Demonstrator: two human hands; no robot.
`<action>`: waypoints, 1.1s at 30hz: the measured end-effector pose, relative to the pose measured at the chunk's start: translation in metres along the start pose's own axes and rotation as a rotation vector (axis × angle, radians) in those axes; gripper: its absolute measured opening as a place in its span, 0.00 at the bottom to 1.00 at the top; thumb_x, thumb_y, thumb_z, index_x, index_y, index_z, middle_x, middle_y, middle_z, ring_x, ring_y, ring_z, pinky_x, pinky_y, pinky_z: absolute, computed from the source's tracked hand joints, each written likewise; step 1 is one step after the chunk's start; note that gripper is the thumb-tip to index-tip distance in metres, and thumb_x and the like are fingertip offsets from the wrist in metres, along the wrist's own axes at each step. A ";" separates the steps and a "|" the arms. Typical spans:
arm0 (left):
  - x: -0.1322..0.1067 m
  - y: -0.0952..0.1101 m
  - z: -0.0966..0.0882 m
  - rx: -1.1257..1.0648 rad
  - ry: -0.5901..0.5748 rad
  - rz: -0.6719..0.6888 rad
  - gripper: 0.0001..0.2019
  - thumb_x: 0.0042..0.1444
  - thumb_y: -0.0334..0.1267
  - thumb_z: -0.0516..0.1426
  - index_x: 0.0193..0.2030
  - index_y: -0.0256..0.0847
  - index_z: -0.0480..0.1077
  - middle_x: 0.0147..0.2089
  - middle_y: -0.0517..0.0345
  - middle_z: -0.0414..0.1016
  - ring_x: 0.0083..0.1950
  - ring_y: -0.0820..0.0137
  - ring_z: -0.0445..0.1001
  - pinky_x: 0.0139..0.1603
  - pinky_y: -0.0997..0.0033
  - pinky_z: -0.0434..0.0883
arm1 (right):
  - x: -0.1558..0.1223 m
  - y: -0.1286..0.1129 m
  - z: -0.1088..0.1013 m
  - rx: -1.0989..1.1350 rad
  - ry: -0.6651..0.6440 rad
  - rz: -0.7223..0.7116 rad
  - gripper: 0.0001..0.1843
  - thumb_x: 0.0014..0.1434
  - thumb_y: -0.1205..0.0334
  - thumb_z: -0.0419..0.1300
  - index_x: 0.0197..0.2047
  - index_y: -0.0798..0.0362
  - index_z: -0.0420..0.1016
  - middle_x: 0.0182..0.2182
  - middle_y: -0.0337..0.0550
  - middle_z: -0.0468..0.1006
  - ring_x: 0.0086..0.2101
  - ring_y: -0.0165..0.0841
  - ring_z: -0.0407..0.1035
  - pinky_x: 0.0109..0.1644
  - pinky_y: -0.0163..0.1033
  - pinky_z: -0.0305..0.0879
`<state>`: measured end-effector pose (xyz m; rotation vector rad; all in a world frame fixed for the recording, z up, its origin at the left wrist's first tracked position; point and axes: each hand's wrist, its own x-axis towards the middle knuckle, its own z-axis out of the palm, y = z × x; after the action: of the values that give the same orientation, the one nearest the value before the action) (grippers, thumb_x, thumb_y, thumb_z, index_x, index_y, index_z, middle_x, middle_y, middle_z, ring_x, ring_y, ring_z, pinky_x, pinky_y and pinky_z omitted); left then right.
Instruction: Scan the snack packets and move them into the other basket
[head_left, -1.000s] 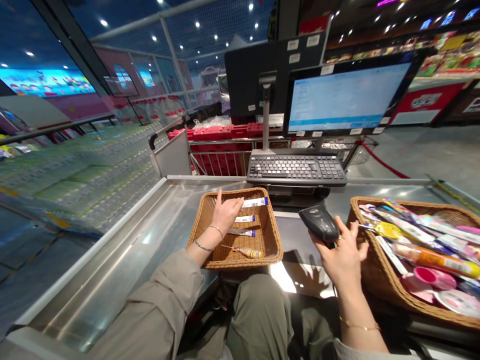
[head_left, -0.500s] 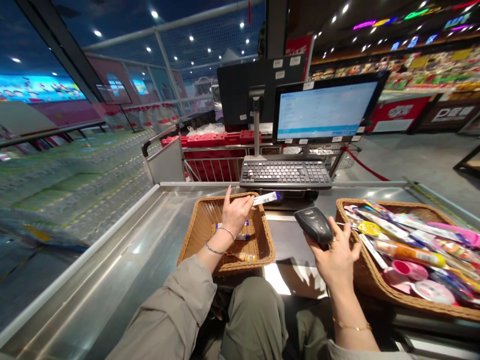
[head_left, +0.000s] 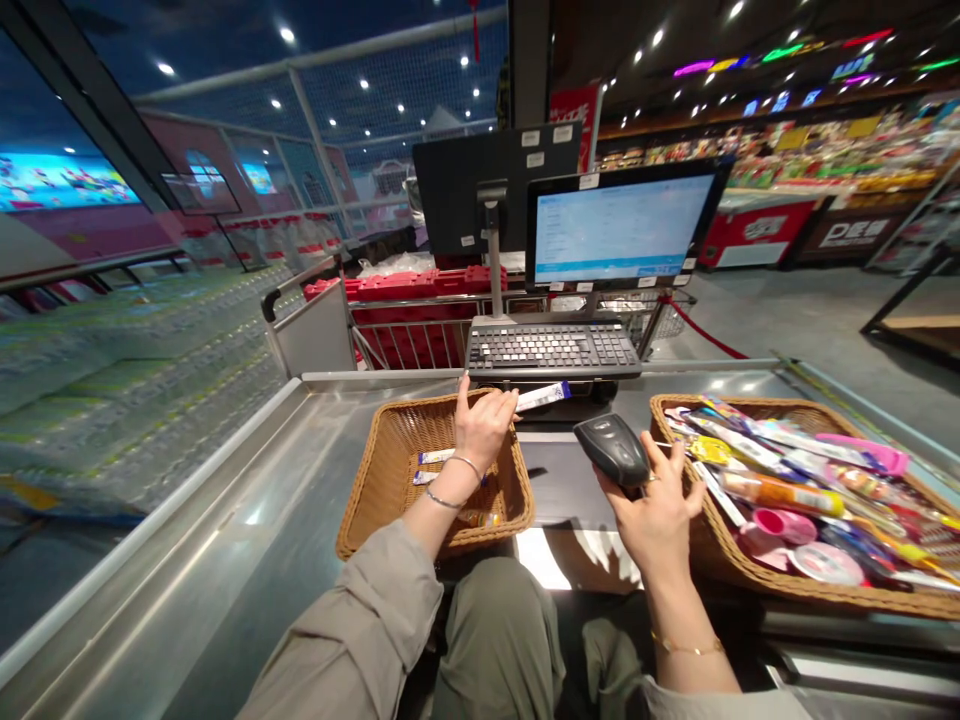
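Note:
My left hand [head_left: 484,435] is above the right part of the left wicker basket [head_left: 360,480], its fingers pinching a slim white packet with blue ends [head_left: 544,397]. Similar slim packets [head_left: 436,457] lie on that basket's floor, partly behind my wrist. An orange-yellow item [head_left: 484,519] rests near its front wall. My right hand [head_left: 656,520] grips a black barcode scanner [head_left: 613,449], its head tilted toward the left basket. Close to those fingers is the right wicker basket [head_left: 694,555]. A yellow lollipop-like item [head_left: 709,450] lies there, its white stick reaching toward my fingers.
The right basket is heaped with toothbrush-like packs, an orange tube [head_left: 780,493] and pink cups [head_left: 772,530]. A keyboard [head_left: 555,348] and a lit monitor [head_left: 619,228] stand behind the metal counter [head_left: 270,510]. Stacked bottle packs [head_left: 150,370] are at the left.
The view has turned slightly right, so the surroundings shift left. My left hand has moved a little right over the basket with the packet, uncovering more of the packets below. The scanner stays in my right hand.

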<state>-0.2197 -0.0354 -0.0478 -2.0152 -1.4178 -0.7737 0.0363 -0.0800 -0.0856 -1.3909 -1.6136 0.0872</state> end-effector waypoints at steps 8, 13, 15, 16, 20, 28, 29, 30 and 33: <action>0.006 0.010 0.008 -0.013 -0.010 -0.011 0.15 0.69 0.38 0.54 0.60 0.45 0.71 0.53 0.53 0.82 0.56 0.58 0.78 0.75 0.29 0.35 | -0.001 -0.002 -0.001 -0.008 0.002 -0.024 0.18 0.61 0.47 0.57 0.43 0.52 0.75 0.64 0.55 0.69 0.71 0.56 0.45 0.66 0.78 0.35; 0.008 0.015 0.013 -0.017 -0.011 0.002 0.15 0.69 0.39 0.54 0.60 0.45 0.71 0.52 0.53 0.82 0.57 0.58 0.78 0.75 0.30 0.33 | -0.001 -0.001 -0.002 -0.021 -0.012 -0.035 0.17 0.61 0.48 0.57 0.43 0.53 0.75 0.65 0.55 0.67 0.71 0.56 0.43 0.66 0.78 0.34; 0.009 0.015 0.014 -0.025 -0.009 0.005 0.16 0.68 0.39 0.55 0.60 0.45 0.71 0.52 0.53 0.82 0.57 0.58 0.78 0.75 0.30 0.34 | -0.001 -0.001 -0.003 -0.025 -0.019 -0.036 0.18 0.61 0.48 0.57 0.43 0.53 0.75 0.65 0.55 0.67 0.71 0.56 0.43 0.66 0.77 0.34; 0.009 0.016 0.015 -0.027 -0.005 0.003 0.16 0.68 0.40 0.55 0.60 0.44 0.71 0.52 0.53 0.82 0.57 0.58 0.78 0.75 0.30 0.34 | -0.001 -0.001 -0.003 -0.025 -0.019 -0.038 0.18 0.61 0.47 0.57 0.43 0.53 0.75 0.65 0.55 0.67 0.71 0.56 0.43 0.66 0.78 0.34; 0.011 0.018 0.016 -0.025 0.039 0.013 0.15 0.67 0.41 0.56 0.58 0.44 0.73 0.51 0.53 0.83 0.54 0.59 0.80 0.75 0.31 0.34 | -0.001 0.000 -0.001 -0.015 -0.003 -0.055 0.17 0.61 0.48 0.57 0.42 0.53 0.75 0.64 0.56 0.68 0.71 0.57 0.43 0.66 0.79 0.34; 0.013 0.022 0.017 -0.030 0.068 0.022 0.14 0.67 0.41 0.57 0.57 0.45 0.73 0.50 0.54 0.83 0.53 0.59 0.80 0.75 0.32 0.35 | -0.001 0.001 -0.001 -0.022 0.016 -0.081 0.15 0.61 0.50 0.57 0.40 0.53 0.74 0.64 0.56 0.68 0.70 0.59 0.44 0.64 0.81 0.36; 0.013 0.023 0.017 -0.029 0.071 0.025 0.14 0.67 0.41 0.57 0.57 0.45 0.73 0.50 0.54 0.83 0.53 0.59 0.80 0.75 0.31 0.35 | -0.002 0.001 -0.001 -0.022 0.017 -0.082 0.15 0.61 0.50 0.58 0.39 0.53 0.74 0.64 0.56 0.68 0.70 0.59 0.44 0.64 0.81 0.36; 0.013 0.023 0.018 -0.026 0.077 0.031 0.14 0.67 0.41 0.57 0.57 0.44 0.73 0.50 0.55 0.83 0.53 0.59 0.80 0.75 0.31 0.34 | -0.002 0.001 -0.001 -0.022 0.016 -0.081 0.15 0.61 0.50 0.58 0.40 0.53 0.74 0.64 0.55 0.68 0.70 0.59 0.44 0.64 0.81 0.35; 0.013 0.023 0.019 -0.023 0.095 0.044 0.15 0.67 0.41 0.57 0.57 0.43 0.73 0.49 0.54 0.84 0.52 0.59 0.81 0.75 0.31 0.33 | -0.002 0.001 -0.001 -0.022 0.015 -0.077 0.15 0.62 0.50 0.58 0.40 0.53 0.74 0.64 0.55 0.68 0.70 0.59 0.45 0.64 0.81 0.35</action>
<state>-0.1915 -0.0205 -0.0536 -1.9930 -1.3129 -0.8588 0.0375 -0.0816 -0.0862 -1.3408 -1.6583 0.0135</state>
